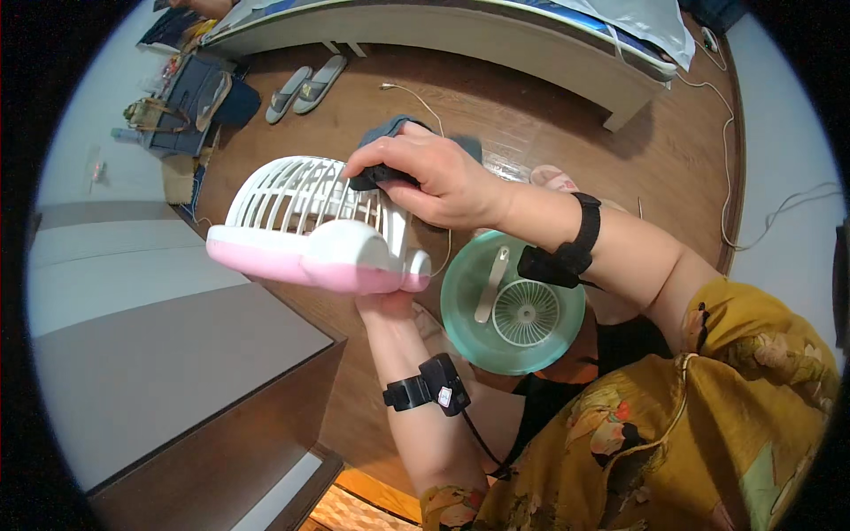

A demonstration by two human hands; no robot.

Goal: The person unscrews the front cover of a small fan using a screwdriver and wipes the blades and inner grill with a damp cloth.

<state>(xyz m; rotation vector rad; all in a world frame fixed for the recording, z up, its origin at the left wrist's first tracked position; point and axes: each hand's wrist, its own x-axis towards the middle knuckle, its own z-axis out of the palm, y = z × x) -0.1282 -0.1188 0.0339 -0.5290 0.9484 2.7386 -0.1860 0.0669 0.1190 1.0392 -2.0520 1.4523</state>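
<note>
A small pink-and-white electric fan point(345, 259) is held up to the left of the basin, its white ribbed grille point(299, 199) towards the top. My left hand point(392, 302) supports it from beneath; most of its fingers are hidden behind the fan body. In my right hand point(431, 172) is a dark cloth point(392, 129), pinched against the grille's upper right side. Below my right forearm stands a translucent green plastic basin point(458, 338). It holds a round white fan grille point(526, 312) and a long whitish plastic piece point(492, 285).
Left of me stands a grey-topped cabinet point(179, 365) with dark wood sides. Grey slippers point(305, 89) lie near the bed frame point(478, 50) at the far side. A dark bin point(238, 103) is at the upper left. A white cable point(425, 106) crosses the wooden floor.
</note>
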